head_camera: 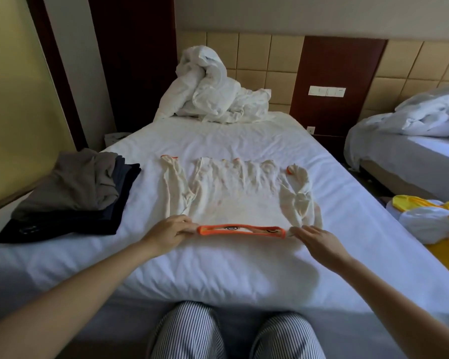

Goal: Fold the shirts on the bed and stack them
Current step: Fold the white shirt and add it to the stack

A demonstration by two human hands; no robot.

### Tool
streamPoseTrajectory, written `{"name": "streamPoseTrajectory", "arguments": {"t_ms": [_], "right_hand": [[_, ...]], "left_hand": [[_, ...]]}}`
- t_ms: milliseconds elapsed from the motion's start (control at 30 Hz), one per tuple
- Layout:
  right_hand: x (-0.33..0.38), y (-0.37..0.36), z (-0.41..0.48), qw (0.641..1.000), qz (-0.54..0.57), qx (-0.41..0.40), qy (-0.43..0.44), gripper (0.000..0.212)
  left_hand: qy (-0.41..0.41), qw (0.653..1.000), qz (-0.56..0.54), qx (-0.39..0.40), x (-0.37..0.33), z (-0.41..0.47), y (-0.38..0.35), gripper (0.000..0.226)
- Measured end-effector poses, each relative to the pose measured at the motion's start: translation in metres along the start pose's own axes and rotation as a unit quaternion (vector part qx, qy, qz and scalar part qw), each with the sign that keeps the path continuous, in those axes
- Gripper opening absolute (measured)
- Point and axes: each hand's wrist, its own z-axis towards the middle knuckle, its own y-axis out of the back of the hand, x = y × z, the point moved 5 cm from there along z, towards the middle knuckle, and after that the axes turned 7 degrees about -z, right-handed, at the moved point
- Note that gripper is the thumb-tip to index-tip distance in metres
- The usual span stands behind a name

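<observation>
A cream long-sleeved shirt [236, 193] with orange trim lies spread flat on the white bed [218, 268], collar toward me, sleeves bent along both sides. My left hand [170, 230] pinches the left shoulder beside the orange collar [241, 230]. My right hand [315, 240] pinches the right shoulder at the collar's other end. A stack of folded dark and grey shirts [75, 193] sits at the bed's left edge.
A crumpled white duvet [213, 92] is piled at the head of the bed. A second bed [412, 141] stands to the right. Yellow and white cloth [430, 218] lies at the right edge. My knees in striped trousers [233, 332] are at the bed's foot.
</observation>
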Motion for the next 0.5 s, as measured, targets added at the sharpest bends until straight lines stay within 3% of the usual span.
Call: {"name": "streamPoseTrajectory", "arguments": {"t_ms": [67,200,267,367,500], "right_hand": [[0.007,-0.012,-0.011,0.998,-0.026,0.044,0.034,0.034],[0.017,-0.009,-0.014,0.999,0.002,0.028,0.025,0.035],[0.025,-0.003,-0.011,0.999,0.021,0.035,0.028,0.032],[0.039,0.004,0.000,0.998,0.036,0.055,0.020,0.037],[0.077,0.003,0.034,0.994,0.073,0.084,-0.006,0.048]], "left_hand": [[-0.008,0.997,0.055,0.054,-0.004,-0.010,-0.010,0.038],[0.020,0.991,0.115,0.061,-0.008,-0.027,-0.020,0.089],[0.045,0.990,0.111,0.079,-0.007,-0.030,-0.019,0.100],[0.056,0.997,0.026,0.050,-0.008,-0.029,-0.012,0.094],[0.125,0.981,-0.121,-0.090,-0.007,-0.022,0.008,0.060]]}}
